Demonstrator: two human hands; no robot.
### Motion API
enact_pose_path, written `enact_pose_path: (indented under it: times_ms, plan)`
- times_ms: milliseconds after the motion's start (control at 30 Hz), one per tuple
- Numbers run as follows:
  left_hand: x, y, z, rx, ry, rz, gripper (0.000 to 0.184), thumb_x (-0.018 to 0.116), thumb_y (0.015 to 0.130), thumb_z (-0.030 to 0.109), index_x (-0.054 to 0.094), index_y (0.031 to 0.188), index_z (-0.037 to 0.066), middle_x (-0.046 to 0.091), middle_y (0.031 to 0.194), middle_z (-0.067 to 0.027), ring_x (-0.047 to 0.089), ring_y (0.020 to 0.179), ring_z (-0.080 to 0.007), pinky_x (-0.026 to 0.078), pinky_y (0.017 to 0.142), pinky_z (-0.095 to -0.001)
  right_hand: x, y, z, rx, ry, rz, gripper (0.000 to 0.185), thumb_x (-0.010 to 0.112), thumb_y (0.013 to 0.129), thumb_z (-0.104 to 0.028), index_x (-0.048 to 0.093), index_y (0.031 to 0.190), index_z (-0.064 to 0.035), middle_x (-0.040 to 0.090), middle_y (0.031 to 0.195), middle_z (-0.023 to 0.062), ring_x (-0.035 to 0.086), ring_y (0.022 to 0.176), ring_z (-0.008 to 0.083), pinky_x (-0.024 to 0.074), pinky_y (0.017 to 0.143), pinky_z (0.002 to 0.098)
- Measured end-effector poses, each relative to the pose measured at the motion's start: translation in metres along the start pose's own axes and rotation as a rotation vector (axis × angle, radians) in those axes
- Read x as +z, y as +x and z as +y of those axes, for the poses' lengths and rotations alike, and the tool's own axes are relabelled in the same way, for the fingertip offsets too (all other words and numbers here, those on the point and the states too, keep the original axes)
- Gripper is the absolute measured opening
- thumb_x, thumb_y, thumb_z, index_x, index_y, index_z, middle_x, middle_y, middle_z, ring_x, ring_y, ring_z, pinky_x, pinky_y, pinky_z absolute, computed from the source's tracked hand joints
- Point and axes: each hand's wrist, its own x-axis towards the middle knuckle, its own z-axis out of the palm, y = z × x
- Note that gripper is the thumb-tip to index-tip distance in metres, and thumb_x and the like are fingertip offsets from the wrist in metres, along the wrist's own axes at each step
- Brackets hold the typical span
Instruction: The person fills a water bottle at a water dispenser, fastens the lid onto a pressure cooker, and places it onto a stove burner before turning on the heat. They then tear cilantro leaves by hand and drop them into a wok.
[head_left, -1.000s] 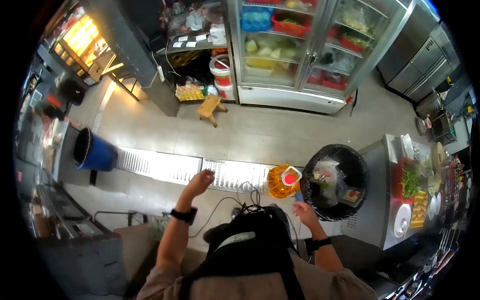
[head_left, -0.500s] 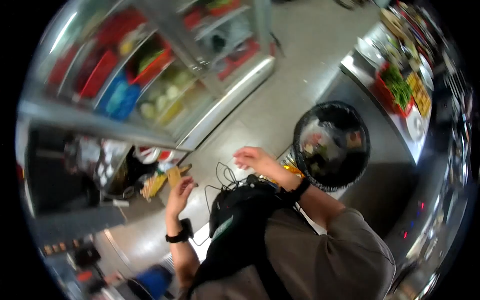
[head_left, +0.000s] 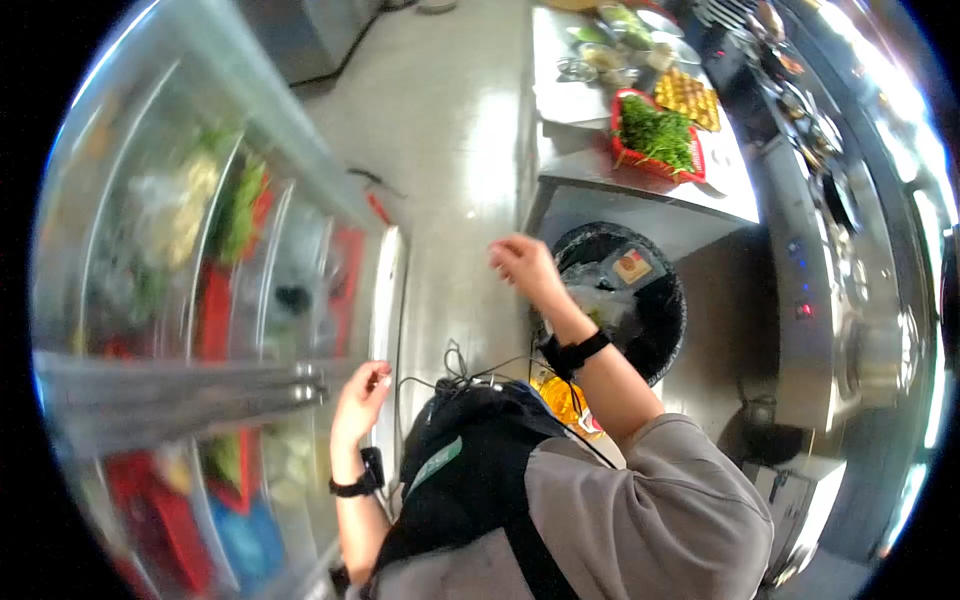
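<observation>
My left hand [head_left: 361, 396] is in front of the lower edge of a glass-door refrigerator [head_left: 388, 300], fingers loosely bent and a little apart, holding nothing I can see. My right hand [head_left: 524, 266] reaches over the floor, just left of a black-lined trash bin [head_left: 675, 305], its fingers loosely curved around no visible object. Inside the bin lie clear plastic and a piece of brown packaging [head_left: 632, 266]. Black cables [head_left: 458, 362] hang by my waist between the two hands.
Ahead to the right, a steel table [head_left: 735, 185] carries a red basket of green herbs [head_left: 655, 135], a yellow egg tray [head_left: 688, 98] and several bowls. A stove counter [head_left: 805, 300] runs along the right. Yellow packages [head_left: 562, 402] sit beside the bin.
My view has turned right; the refrigerator now fills the left side and the table is straight ahead. Both hands stay raised in front of my body, without any visible object.
</observation>
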Motion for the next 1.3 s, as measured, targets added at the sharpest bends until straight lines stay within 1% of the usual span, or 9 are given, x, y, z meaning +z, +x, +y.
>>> enact_pose_path:
  times_ms: [200, 467, 567, 633, 700, 867, 1100, 1233, 1300]
  plan:
    - [0.0, 0.207, 0.122, 0.245, 0.17, -0.377, 0.029, 0.063, 0.091, 0.01, 0.058, 0.118, 0.001, 0.063, 0.104, -0.0113, 0.062, 0.093, -0.0199, 0.051, 0.083, -0.0318, -0.197, 0.12, 0.019, -0.174, -0.151, 0.83, 0.02, 0.067, 0.086, -0.019, 0.072, 0.093, -0.0006, 0.07, 0.077, 0.0093, 0.062, 0.069, 0.0137, 0.0494, 0.067, 0.0292]
    - [0.056, 0.442, 0.202, 0.295, 0.368, -0.777, 0.029, 0.062, 0.092, 0.013, 0.059, 0.119, 0.003, 0.063, 0.112, -0.0104, 0.062, 0.101, -0.021, 0.049, 0.089, -0.0327, -0.362, 0.26, 0.056, -0.196, -0.402, 1.293, 0.017, 0.068, 0.083, -0.012, 0.071, 0.092, 0.0009, 0.07, 0.081, 0.0176, 0.067, 0.074, 0.0277, 0.0509, 0.069, 0.0347]
    - [0.059, 0.517, 0.227, 0.322, 0.393, -0.848, 0.029, 0.062, 0.092, 0.012, 0.059, 0.119, 0.003, 0.063, 0.113, -0.0105, 0.062, 0.101, -0.0214, 0.049, 0.089, -0.0322, -0.389, 0.319, 0.057, -0.011, -0.791, 1.288, 0.021, 0.07, 0.081, -0.02, 0.073, 0.095, -0.0045, 0.067, 0.102, 0.0175, 0.064, 0.094, 0.0337, 0.0512, 0.083, 0.0418]
    - [0.054, 0.558, 0.244, 0.347, 0.41, -0.883, 0.029, 0.062, 0.092, 0.012, 0.059, 0.119, 0.003, 0.063, 0.112, -0.0106, 0.062, 0.101, -0.0216, 0.049, 0.088, -0.032, -0.396, 0.346, 0.046, 0.531, -0.885, 1.093, 0.041, 0.073, 0.08, -0.044, 0.073, 0.098, -0.0074, 0.068, 0.108, 0.0144, 0.063, 0.104, 0.03, 0.0495, 0.089, 0.0427]
    - [0.051, 0.6, 0.261, 0.347, 0.427, -0.828, 0.029, 0.062, 0.091, 0.013, 0.059, 0.118, 0.001, 0.063, 0.109, -0.0123, 0.063, 0.097, -0.0216, 0.051, 0.085, -0.0323, -0.4, 0.369, 0.039, 0.755, -0.961, 0.97, 0.047, 0.074, 0.078, -0.052, 0.073, 0.095, -0.0086, 0.07, 0.104, 0.0138, 0.064, 0.104, 0.0289, 0.0498, 0.088, 0.0426]
    - [0.031, 0.721, 0.262, 0.293, 0.344, -0.918, 0.027, 0.062, 0.092, 0.009, 0.059, 0.117, 0.0, 0.064, 0.107, -0.0078, 0.062, 0.096, -0.0161, 0.05, 0.085, -0.0296, -0.423, 0.412, 0.074, 0.675, -0.997, 1.129, 0.02, 0.059, 0.077, -0.018, 0.074, 0.086, -0.0099, 0.072, 0.09, 0.0153, 0.068, 0.089, 0.034, 0.0537, 0.079, 0.0452]
    - [-0.018, 0.885, 0.27, 0.388, 0.383, -1.02, 0.028, 0.063, 0.09, 0.01, 0.059, 0.116, -0.001, 0.064, 0.106, -0.0097, 0.062, 0.097, -0.0183, 0.051, 0.086, -0.0313, -0.414, 0.393, 0.063, 0.275, -0.504, 1.414, 0.019, 0.069, 0.078, -0.018, 0.073, 0.091, -0.0057, 0.071, 0.086, 0.017, 0.069, 0.08, 0.0296, 0.0524, 0.073, 0.0381]
    - [-0.022, 0.962, 0.323, 0.499, 0.493, -1.071, 0.026, 0.063, 0.09, 0.01, 0.06, 0.114, 0.001, 0.063, 0.104, -0.0095, 0.062, 0.094, -0.0199, 0.05, 0.085, -0.0322, -0.406, 0.396, 0.017, 0.291, -0.603, 1.617, 0.02, 0.066, 0.083, -0.016, 0.069, 0.097, -0.0018, 0.071, 0.087, 0.0187, 0.069, 0.082, 0.0303, 0.0521, 0.076, 0.0364]
    - [-0.011, 0.989, 0.346, 0.542, 0.488, -1.109, 0.026, 0.063, 0.09, 0.01, 0.06, 0.114, 0.002, 0.063, 0.104, -0.009, 0.062, 0.093, -0.02, 0.05, 0.083, -0.032, -0.41, 0.396, 0.008, 0.244, -0.62, 1.686, 0.011, 0.064, 0.085, -0.009, 0.067, 0.093, -0.0003, 0.07, 0.079, 0.0107, 0.065, 0.075, 0.0159, 0.05, 0.07, 0.03]
